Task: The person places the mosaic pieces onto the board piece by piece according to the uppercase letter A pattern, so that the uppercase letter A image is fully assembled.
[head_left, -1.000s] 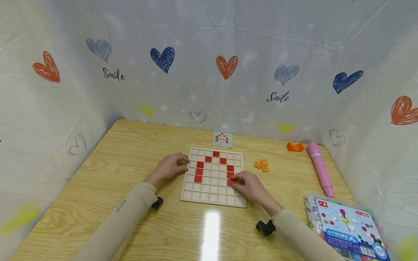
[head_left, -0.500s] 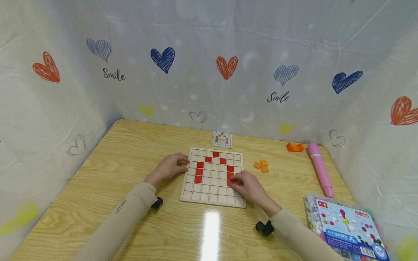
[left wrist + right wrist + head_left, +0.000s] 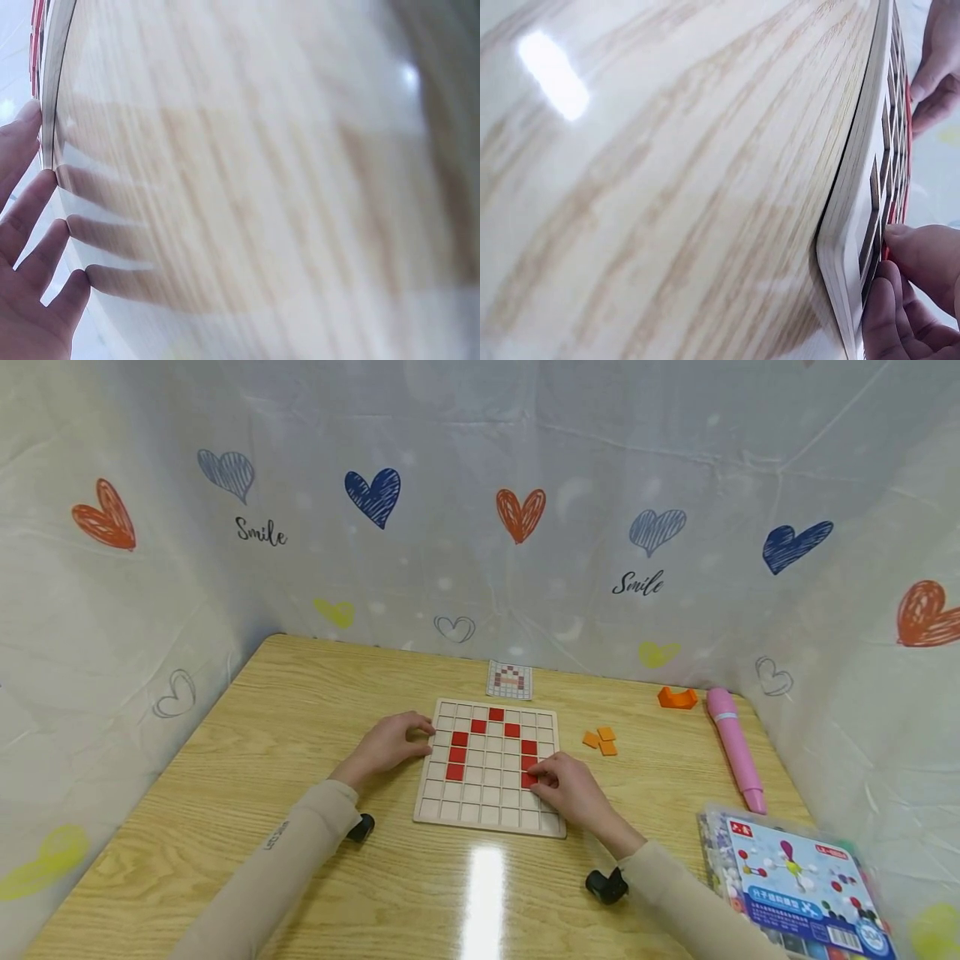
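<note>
A square wooden grid board lies on the table, several red tiles set in its cells in an arch-like pattern. At the board's left edge rests my left hand, fingers spread; in the left wrist view its fingertips touch down beside the edge. My right hand reaches over the board's right side. Its thumb and a finger pinch a red tile at the bottom of the right column, partly covered by the fingertips. The right wrist view shows a bit of red between thumb and finger.
Three orange tiles lie right of the board. A small printed pattern card sits behind it. Farther right are an orange holder, a pink pen-shaped stick and a plastic box of molecule-model parts. A heart-printed curtain surrounds the table.
Almost nothing differs. The right wrist has shifted very slightly left, while its fingertips stay at the same red tile; the left hand has not moved.
</note>
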Action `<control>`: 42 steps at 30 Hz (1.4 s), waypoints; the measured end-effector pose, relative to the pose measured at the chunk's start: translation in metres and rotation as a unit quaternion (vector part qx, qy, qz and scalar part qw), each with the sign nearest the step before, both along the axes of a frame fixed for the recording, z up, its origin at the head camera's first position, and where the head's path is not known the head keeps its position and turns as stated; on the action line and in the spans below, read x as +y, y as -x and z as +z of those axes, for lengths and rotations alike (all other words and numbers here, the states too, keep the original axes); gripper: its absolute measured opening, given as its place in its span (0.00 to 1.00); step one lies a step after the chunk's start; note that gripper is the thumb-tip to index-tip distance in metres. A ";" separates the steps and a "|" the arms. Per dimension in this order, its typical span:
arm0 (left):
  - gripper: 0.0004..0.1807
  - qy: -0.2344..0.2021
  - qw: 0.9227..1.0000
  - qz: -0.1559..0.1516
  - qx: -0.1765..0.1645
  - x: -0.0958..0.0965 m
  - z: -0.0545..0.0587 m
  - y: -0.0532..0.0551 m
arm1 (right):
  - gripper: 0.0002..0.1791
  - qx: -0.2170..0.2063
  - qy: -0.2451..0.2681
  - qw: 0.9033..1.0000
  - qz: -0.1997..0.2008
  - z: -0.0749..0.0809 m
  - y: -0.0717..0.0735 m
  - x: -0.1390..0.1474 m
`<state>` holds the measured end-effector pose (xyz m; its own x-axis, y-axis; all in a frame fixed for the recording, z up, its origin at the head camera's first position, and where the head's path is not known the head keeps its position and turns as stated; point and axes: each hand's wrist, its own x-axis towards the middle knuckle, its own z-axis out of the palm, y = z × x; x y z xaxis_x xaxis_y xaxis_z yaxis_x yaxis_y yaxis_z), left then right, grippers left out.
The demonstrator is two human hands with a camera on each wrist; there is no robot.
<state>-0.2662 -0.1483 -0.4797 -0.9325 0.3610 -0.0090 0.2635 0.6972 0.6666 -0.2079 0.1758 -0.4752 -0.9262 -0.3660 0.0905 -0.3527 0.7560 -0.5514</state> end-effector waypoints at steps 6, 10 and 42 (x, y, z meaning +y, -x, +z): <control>0.16 0.001 1.000 -0.001 0.000 0.000 0.000 0.000 | 0.11 -0.009 0.024 1.000 -0.015 0.000 -0.002 0.002; 0.16 0.001 1.000 -0.002 0.002 0.000 0.000 0.000 | 0.12 -0.032 0.054 0.997 -0.049 -0.001 -0.005 0.008; 0.16 -0.007 1.000 -0.009 0.008 0.000 0.003 -0.002 | 0.27 -0.095 0.088 0.952 -0.276 -0.004 0.021 0.117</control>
<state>-0.2643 -0.1481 -0.4769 -0.9259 0.3776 0.0107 0.2863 0.6832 0.6717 -0.2293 0.2930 -0.4792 -0.9790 0.1864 -0.0831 0.1903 0.6871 -0.7012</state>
